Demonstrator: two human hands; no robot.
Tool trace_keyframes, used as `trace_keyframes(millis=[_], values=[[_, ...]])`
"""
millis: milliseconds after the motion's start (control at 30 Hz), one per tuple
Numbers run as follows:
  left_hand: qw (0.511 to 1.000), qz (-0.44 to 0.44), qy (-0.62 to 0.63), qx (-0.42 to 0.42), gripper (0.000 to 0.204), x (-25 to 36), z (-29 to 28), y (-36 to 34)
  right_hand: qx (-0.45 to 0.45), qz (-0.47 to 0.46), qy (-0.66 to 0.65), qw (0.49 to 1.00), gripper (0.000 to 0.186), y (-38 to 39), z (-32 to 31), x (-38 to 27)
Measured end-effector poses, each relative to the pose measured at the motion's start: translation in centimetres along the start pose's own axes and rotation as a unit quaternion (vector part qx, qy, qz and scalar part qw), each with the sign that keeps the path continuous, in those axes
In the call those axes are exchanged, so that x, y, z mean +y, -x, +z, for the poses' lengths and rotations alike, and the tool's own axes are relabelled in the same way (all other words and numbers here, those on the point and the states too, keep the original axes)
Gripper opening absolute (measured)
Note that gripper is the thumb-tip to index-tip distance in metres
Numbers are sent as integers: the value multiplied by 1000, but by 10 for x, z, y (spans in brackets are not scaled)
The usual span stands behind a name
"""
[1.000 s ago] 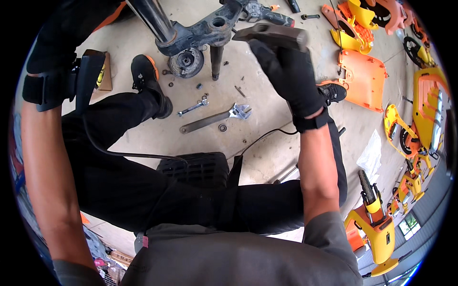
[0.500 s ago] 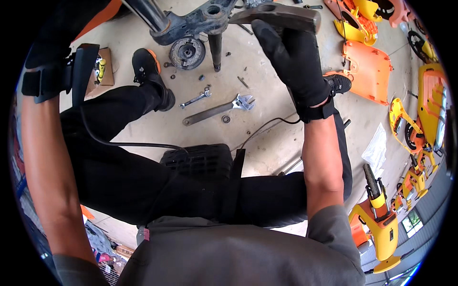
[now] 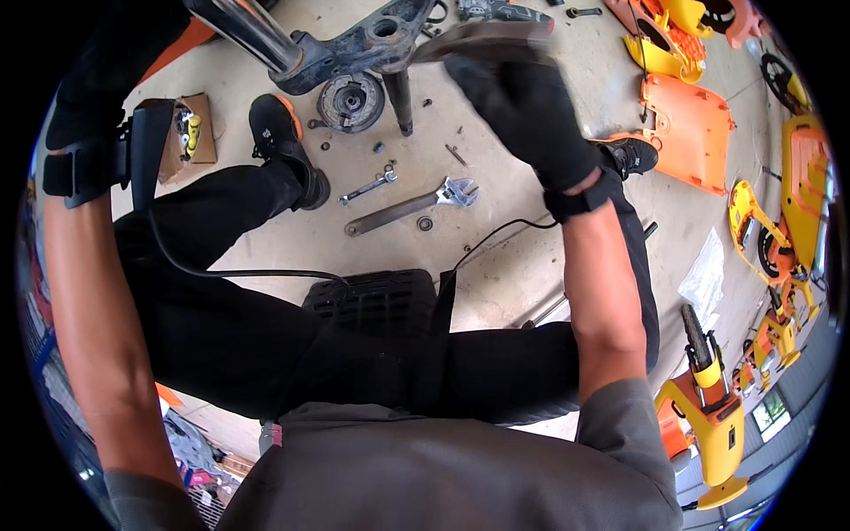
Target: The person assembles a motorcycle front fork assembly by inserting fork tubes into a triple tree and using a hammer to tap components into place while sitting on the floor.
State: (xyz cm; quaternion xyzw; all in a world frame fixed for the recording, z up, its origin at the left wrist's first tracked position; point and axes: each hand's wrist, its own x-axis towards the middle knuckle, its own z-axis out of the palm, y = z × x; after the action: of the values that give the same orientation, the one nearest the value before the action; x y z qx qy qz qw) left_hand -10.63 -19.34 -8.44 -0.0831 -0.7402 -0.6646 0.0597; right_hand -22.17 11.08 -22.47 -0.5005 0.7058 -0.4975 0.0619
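Right hand risen with blurred grey tool, grip clamping it; left grip unseen.

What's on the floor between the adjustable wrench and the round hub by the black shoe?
In the head view, a small combination spanner lies between the adjustable wrench and the round hub, with a few loose nuts and washers scattered on the concrete.

2 wrenches, 2 black shoes, 1 cardboard box, 1 round hub
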Motion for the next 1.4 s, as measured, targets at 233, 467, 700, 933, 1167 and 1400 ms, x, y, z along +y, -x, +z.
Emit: trace_keyframes(millis=[233, 467, 700, 933, 1167, 1400], values=[[999, 4, -12, 40, 9, 12, 20, 2, -35, 0, 87, 996, 25, 4, 7, 0], [1000, -6, -13, 28, 10, 20, 20, 3, -8, 44, -26, 999, 21, -4, -6, -16], [999, 3, 30, 35, 7, 12, 20, 0, 7, -6, 48, 999, 27, 9, 9, 3], [999, -11, 29, 45, 8, 18, 26, 1, -19, 77, -44, 996, 25, 3, 7, -10], [997, -16, 41, 61, 8, 17, 24, 4, 0, 86, -26, 996, 26, 6, 0, -15], [998, -5, 21, 57, 8, 18, 29, 4, -4, 43, 29, 999, 29, 7, 14, -4]])
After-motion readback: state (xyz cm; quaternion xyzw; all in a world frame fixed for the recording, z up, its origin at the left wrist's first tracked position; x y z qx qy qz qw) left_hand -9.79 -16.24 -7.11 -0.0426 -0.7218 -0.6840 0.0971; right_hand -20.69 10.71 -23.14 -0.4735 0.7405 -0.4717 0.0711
